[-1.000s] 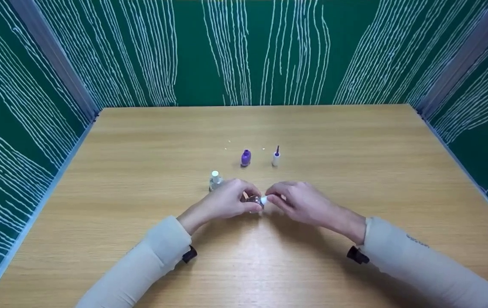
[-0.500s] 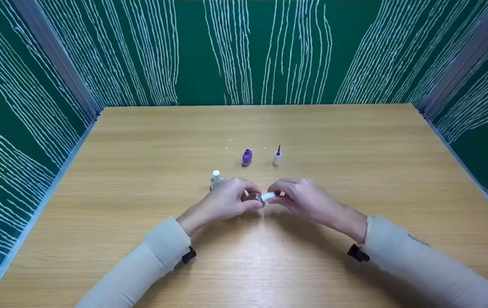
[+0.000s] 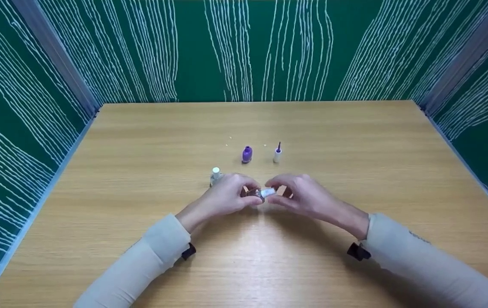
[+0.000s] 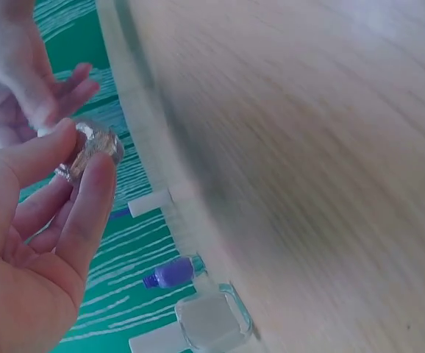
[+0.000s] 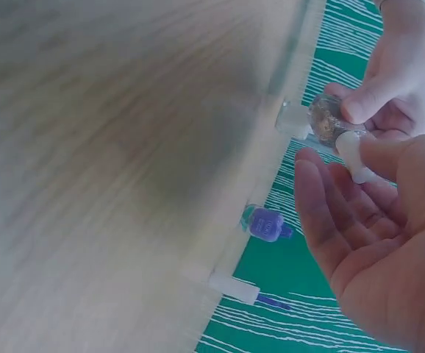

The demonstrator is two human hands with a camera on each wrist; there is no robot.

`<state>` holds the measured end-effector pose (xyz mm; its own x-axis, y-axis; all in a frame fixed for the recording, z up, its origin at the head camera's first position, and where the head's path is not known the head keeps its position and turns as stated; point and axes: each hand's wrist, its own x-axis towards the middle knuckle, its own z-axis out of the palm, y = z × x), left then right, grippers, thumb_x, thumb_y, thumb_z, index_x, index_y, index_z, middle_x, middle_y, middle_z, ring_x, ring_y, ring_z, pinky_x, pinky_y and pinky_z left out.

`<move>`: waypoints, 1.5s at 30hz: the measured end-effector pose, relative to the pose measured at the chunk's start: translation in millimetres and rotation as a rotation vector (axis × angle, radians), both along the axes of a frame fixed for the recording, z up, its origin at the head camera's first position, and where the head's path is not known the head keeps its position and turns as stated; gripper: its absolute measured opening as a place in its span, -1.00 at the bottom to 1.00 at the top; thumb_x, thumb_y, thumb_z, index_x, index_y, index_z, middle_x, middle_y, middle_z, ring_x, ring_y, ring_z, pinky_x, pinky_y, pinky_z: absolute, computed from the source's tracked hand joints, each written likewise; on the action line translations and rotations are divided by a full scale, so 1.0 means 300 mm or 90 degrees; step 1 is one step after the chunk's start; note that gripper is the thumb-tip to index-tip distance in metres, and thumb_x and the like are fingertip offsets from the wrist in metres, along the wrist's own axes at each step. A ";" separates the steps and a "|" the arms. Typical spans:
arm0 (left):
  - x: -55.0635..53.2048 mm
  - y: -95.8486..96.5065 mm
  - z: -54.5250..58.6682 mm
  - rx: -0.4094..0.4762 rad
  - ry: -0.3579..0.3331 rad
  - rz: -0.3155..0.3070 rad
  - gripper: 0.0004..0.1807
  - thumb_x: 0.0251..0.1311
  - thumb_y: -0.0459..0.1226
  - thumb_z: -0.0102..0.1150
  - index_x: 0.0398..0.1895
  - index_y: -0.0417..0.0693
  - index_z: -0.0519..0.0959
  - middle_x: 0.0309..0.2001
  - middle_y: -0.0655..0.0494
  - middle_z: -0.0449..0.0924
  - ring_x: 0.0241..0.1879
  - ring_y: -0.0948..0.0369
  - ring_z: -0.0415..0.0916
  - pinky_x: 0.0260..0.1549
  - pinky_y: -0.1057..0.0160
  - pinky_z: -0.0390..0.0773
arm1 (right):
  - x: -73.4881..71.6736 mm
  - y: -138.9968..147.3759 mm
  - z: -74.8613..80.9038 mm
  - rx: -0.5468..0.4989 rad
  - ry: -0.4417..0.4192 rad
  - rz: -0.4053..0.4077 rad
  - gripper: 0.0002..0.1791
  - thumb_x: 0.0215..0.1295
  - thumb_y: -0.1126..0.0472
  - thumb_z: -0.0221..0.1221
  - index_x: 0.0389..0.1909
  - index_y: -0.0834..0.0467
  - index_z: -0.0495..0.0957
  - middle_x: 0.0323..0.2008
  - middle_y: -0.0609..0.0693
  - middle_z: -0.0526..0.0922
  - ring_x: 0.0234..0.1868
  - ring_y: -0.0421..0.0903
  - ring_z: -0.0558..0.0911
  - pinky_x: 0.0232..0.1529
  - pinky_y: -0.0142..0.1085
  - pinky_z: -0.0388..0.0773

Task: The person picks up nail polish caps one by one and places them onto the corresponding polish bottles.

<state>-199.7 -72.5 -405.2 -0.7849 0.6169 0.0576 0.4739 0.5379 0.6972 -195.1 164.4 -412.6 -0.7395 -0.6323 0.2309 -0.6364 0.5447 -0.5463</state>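
My left hand (image 3: 227, 194) grips a small glittery brown nail polish bottle (image 4: 95, 153) between thumb and fingers, tilted so its white cap (image 3: 268, 192) points to the right. At the cap is my right hand (image 3: 304, 194). Its thumb (image 5: 385, 156) rests against the cap, while the other fingers spread apart from it in the right wrist view. Beyond the hands an uncapped purple nail polish bottle (image 3: 247, 155) stands upright. To its right stands a white cap with a purple brush (image 3: 277, 155) pointing up.
A clear nail polish bottle with a white cap (image 3: 215, 171) stands just behind the left hand, partly hidden by it. Several tiny white specks lie near the purple bottle on the wooden table (image 3: 175, 141). Green walls with white lines (image 3: 192, 51) enclose the table's back and sides.
The right fingers have spread around the cap, so more of it shows than a second ago. The left hand keeps its grip on the brown bottle.
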 end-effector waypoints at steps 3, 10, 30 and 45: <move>-0.006 -0.003 -0.002 0.001 -0.035 0.011 -0.79 0.25 -0.20 0.41 -0.09 -0.05 0.75 -0.31 0.25 0.69 -0.37 0.26 0.56 -0.42 0.36 0.52 | -0.001 0.000 -0.005 0.010 0.047 0.021 -0.75 0.27 0.27 0.38 -0.04 0.20 0.69 -0.17 0.00 0.76 -0.20 -0.14 0.73 -0.23 -0.39 0.65; 0.007 0.005 -0.005 -0.025 0.041 -0.002 -0.82 0.30 -0.20 0.36 -0.13 -0.09 0.71 -0.29 0.20 0.66 -0.41 0.28 0.46 -0.41 0.33 0.45 | 0.003 0.000 -0.024 -0.005 0.119 0.029 -0.83 0.31 0.28 0.34 -0.12 0.22 0.67 -0.24 0.02 0.75 -0.30 -0.15 0.71 -0.32 -0.40 0.64; 0.012 0.013 -0.015 -0.075 0.091 0.014 -0.77 0.29 -0.23 0.35 -0.05 -0.12 0.70 -0.28 0.17 0.60 -0.34 0.25 0.46 -0.31 0.31 0.50 | 0.009 -0.027 -0.038 0.055 0.068 -0.029 -0.84 0.40 0.16 0.28 -0.14 0.17 0.66 -0.31 -0.06 0.70 -0.45 -0.25 0.55 -0.41 -0.38 0.55; 0.008 0.021 -0.025 -0.089 0.106 0.021 -0.74 0.27 -0.21 0.38 -0.05 -0.15 0.70 -0.23 0.11 0.62 -0.27 0.24 0.48 -0.24 0.30 0.52 | -0.011 -0.018 -0.032 0.069 -0.011 -0.023 -0.84 0.44 0.17 0.24 -0.12 0.17 0.67 -0.40 -0.13 0.65 -0.51 -0.30 0.50 -0.46 -0.36 0.52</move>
<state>-197.2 -66.3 -412.7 -0.7918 0.6018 0.1041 0.5566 0.6409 0.5286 -198.5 159.0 -422.3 -0.7657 -0.6253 0.1503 -0.6062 0.6237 -0.4936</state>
